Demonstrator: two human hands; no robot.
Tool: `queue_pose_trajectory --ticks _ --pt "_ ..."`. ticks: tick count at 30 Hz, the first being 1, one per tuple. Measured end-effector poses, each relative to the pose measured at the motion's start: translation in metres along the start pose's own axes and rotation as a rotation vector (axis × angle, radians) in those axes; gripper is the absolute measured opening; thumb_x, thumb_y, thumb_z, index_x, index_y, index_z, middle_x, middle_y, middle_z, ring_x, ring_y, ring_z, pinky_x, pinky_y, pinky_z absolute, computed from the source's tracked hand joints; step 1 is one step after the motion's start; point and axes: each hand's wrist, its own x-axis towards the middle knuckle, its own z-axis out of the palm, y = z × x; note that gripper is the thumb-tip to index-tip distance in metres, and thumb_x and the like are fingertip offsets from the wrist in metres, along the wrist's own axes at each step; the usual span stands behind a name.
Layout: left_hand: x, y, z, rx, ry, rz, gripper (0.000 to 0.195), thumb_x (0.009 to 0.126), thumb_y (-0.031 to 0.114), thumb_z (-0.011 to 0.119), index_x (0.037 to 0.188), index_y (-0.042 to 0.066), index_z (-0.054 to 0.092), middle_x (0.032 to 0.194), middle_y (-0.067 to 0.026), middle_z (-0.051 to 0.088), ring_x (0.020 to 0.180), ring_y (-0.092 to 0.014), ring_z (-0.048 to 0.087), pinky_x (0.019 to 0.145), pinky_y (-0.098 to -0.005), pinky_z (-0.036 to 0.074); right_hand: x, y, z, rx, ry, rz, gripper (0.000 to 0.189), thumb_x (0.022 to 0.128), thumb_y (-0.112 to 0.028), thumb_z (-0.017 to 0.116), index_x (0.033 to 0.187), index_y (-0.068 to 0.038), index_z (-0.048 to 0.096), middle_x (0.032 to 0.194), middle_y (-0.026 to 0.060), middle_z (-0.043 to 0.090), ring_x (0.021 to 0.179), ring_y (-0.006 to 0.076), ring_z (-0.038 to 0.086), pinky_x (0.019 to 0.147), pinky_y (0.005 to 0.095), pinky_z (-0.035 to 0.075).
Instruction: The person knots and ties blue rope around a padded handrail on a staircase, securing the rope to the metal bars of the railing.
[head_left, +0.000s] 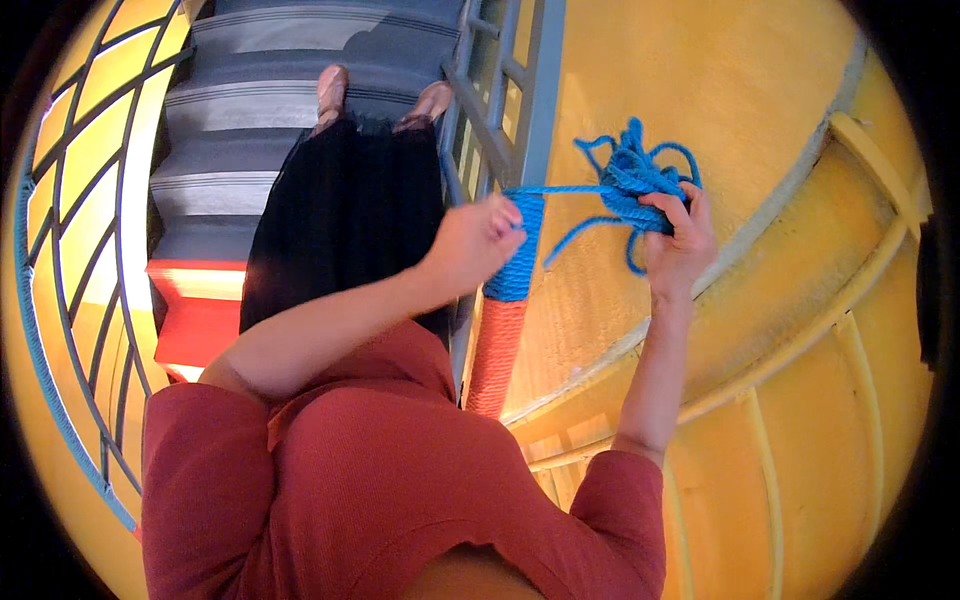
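Beyond the railing's right side, my right hand (682, 232) is closed on a tangled bundle of blue rope (634, 176), with loops and a loose end hanging from it. One taut strand runs left from the bundle to the stair handrail (541, 90). Blue rope (519, 259) is wound around this rail in tight turns, and below it the winding is orange-red (496, 360). My left hand (480, 240) is just left of the blue winding, its fingers curled and slightly blurred; whether it pinches any rope cannot be told.
Grey stairs (255, 105) descend ahead, with a red step (199, 330) nearer. My feet stand on the stairs. A curved metal railing (82, 217), its rim wrapped in blue, is at the left. Yellow wall (697, 75) and a curved yellow structure (795, 337) lie at the right.
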Motion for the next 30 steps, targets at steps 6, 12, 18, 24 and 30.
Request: queue_pose_trajectory --ticks 6,12,18,24,30 --pt "0.055 0.0 -0.013 0.306 0.002 0.49 0.013 0.082 0.008 0.068 0.094 0.003 0.065 0.08 -0.0111 0.061 0.076 -0.019 0.062 0.065 -0.029 0.049 0.003 0.012 -0.004 -0.316 0.124 -0.332 0.021 0.06 -0.006 0.072 0.075 -0.021 0.068 0.097 0.0061 0.062 0.083 0.0245 0.061 0.061 0.0356 0.04" --pt "0.083 0.019 0.029 0.282 -0.214 0.522 0.019 0.086 0.019 0.063 0.089 0.0 0.065 0.08 -0.0143 0.062 0.078 -0.029 0.061 0.067 -0.0375 0.049 -0.008 0.012 -0.003 -0.316 0.199 -0.37 0.019 0.059 -0.007 0.072 0.072 -0.019 0.066 0.096 0.0084 0.062 0.08 0.0266 0.059 0.064 0.036 0.042" --pt "0.094 0.003 0.063 0.413 -0.147 0.567 0.014 0.083 0.015 0.062 0.082 0.001 0.064 0.08 -0.0169 0.062 0.079 -0.034 0.062 0.069 -0.0441 0.048 -0.057 0.023 0.054 0.745 0.118 0.409 0.041 0.072 -0.006 0.07 0.11 -0.01 0.057 0.105 0.0096 0.059 0.089 0.0215 0.059 0.077 0.0339 0.047" --pt "0.096 -0.008 0.078 0.868 -0.141 0.53 0.011 0.076 0.011 0.061 0.075 0.001 0.066 0.081 -0.0162 0.063 0.08 -0.033 0.064 0.072 -0.0409 0.053 -0.024 0.025 0.058 0.887 -0.326 1.026 0.066 0.083 -0.031 0.072 0.133 0.0 0.043 0.1 0.008 0.061 0.082 0.0144 0.061 0.066 0.0301 0.051" --pt "0.097 0.009 0.085 1.143 -0.36 0.457 0.012 0.073 0.006 0.061 0.081 0.003 0.07 0.086 -0.0169 0.068 0.081 -0.028 0.067 0.069 -0.0378 0.055 -0.041 0.078 0.154 1.301 -0.808 1.324 0.044 0.079 -0.041 0.074 0.104 -0.007 0.063 0.088 0.0061 0.066 0.07 0.0137 0.064 0.052 0.0286 0.053"
